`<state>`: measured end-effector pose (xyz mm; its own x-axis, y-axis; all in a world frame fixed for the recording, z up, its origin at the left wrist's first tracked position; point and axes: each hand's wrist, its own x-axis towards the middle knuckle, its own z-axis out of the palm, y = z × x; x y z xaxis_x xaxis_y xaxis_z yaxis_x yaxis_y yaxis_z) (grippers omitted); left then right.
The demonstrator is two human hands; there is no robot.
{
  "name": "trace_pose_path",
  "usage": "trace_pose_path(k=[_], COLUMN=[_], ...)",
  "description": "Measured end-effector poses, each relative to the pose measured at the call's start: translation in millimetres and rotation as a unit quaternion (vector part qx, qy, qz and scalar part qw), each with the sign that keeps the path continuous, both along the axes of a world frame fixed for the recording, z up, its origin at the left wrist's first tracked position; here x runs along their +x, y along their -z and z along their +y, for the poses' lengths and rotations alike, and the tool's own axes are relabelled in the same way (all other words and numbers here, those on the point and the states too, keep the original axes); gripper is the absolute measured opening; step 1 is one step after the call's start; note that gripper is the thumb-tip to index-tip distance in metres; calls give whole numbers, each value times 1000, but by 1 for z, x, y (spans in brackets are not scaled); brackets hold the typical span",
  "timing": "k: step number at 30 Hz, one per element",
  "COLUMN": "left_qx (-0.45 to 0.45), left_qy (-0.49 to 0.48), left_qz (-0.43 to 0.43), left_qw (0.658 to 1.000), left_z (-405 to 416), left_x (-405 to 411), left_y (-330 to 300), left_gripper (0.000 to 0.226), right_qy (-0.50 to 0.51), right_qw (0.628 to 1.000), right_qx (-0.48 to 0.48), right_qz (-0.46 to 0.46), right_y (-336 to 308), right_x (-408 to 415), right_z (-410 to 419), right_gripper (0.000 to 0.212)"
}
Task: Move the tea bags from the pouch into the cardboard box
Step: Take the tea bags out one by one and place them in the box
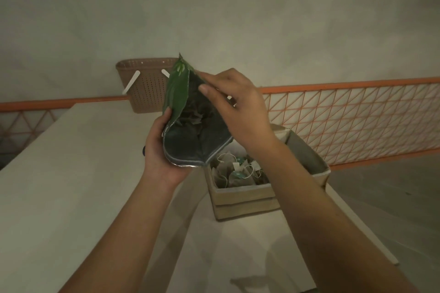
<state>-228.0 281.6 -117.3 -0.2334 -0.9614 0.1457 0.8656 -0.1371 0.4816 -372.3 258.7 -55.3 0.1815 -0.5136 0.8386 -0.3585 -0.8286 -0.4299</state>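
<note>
A green foil pouch (177, 93) is held up over the table with its open mouth facing me, and dark tea bags (192, 114) show inside it. My left hand (159, 150) grips the pouch's left edge from below. My right hand (235, 107) holds the pouch's right edge, thumb on the rim and fingers behind it. Just below and to the right stands the open cardboard box (242, 200), with several tea bags (238, 171) with strings and tags lying in it. My right forearm covers part of the box.
A brown perforated plastic basket (145, 83) stands at the table's far end against the wall. An orange rail with a wire mesh panel (352, 116) runs along the right. The pale table (71, 173) stretches to the left and towards me.
</note>
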Motion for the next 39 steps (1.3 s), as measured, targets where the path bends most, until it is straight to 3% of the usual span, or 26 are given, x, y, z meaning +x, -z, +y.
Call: trace_pose_path(k=[7,12,17,23,28,35,37,39], left_qx=[-7,-25,-21,-15,-31,19,30,31], left_qy=[-4,1,-16,-26,-27,-21,-32,-44], left_qz=[6,31,-4,-11,-12,-18,-15,-14], left_qw=[1000,999,1000,999,999,999,999,998], left_z=[1,1,-8,-11,-6,-5,-4,-2], left_x=[18,22,24,30,28,18,18,18], left_y=[-10,-14,-1,4,-2,7,7,4], left_gripper=[61,53,54,54,51,55,59,63], right_qy=[-35,-32,-37,-51,-56,-34,-68,-23], right_qw=[995,987,997,998,995,994,988,994], right_qx=[-52,-139,-23,2,-37,56,89,70], right_qz=[-81,-80,-69,-49,-68,-83,-109,-84], right_y=[15,12,24,22,20,37,42,49], right_x=[34,43,49,44,36,27,24,22], right_z=[3,15,2,4,14,15,22,25], right_gripper=[29,28,30,31,32,34,29,21])
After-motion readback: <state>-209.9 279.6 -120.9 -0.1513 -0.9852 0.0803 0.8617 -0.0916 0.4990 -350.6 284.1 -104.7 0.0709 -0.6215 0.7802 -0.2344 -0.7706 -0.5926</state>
